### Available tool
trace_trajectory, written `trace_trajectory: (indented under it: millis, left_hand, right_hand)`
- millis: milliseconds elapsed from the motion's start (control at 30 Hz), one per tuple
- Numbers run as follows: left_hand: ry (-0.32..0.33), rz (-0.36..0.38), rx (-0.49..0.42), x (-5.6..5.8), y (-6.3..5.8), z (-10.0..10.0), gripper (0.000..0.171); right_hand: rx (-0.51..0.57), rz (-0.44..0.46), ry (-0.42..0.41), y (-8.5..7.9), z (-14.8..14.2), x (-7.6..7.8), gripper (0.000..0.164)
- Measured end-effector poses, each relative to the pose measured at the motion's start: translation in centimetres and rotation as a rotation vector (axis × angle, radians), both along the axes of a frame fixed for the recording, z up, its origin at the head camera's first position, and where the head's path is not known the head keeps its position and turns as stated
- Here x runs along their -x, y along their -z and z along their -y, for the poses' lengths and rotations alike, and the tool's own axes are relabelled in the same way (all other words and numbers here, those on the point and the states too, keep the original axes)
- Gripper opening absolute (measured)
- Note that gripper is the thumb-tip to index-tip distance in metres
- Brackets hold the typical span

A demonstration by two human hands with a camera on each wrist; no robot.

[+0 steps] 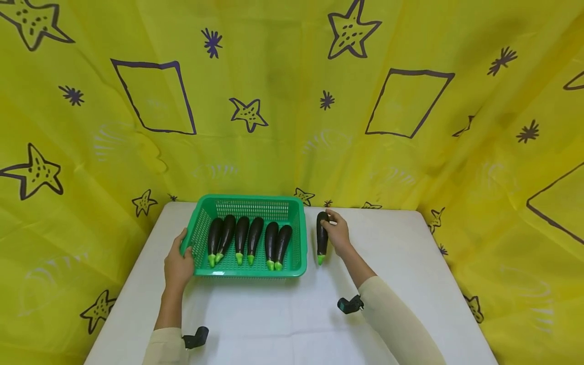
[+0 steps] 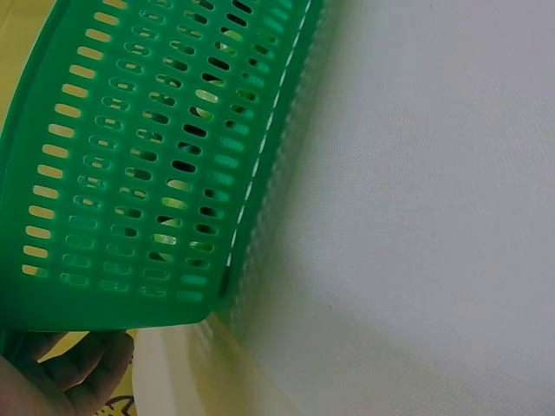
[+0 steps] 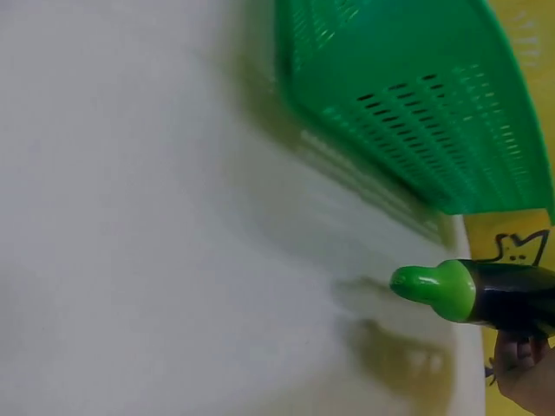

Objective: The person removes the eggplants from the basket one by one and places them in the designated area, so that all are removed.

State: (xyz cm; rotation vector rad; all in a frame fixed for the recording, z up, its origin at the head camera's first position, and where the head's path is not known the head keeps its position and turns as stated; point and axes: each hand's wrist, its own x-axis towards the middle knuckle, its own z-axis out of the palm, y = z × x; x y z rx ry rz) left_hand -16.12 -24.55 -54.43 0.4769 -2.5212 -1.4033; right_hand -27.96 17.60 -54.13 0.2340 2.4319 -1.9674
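A green plastic basket (image 1: 251, 272) with slotted walls stands at the back left of the table, holding several dark eggplants (image 1: 242, 235) with green stems, laid side by side. My left hand (image 1: 178, 263) grips the basket's left rim, thumb over the edge; the left wrist view shows its curled fingers (image 2: 91, 373) under the rim. To the right of the basket, my right hand (image 1: 337, 233) holds one more eggplant (image 1: 321, 238) near its upper end, stem pointing toward me. In the right wrist view that eggplant's green stem (image 3: 442, 289) is apart from the basket wall.
A white-covered table (image 1: 255, 319) lies under everything. Yellow curtains (image 1: 283, 152) printed with stars and frames hang close behind the table and at both sides. A small black camera (image 1: 350, 304) sits at the right wrist, another (image 1: 196, 338) at the left.
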Motion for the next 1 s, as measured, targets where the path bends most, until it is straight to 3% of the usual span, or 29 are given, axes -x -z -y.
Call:
trace_trajectory:
  millis: [167, 567, 1000]
  left_hand:
    - [0.006, 0.010, -0.011, -0.3, 0.1, 0.1, 0.057]
    - [0.005, -0.007, -0.006, -0.1, -0.2, 0.1, 0.058]
    - [0.010, 0.001, -0.004, 0.0, 0.0, 0.2, 0.058]
  right_hand:
    - [-0.021, 0.016, 0.050, 1.3, 0.5, 0.5, 0.049]
    - [-0.147, 0.038, 0.016, 3.8, 0.8, 1.0, 0.043]
    - [-0.262, -0.076, 0.008, 4.7, -0.4, 0.1, 0.059]
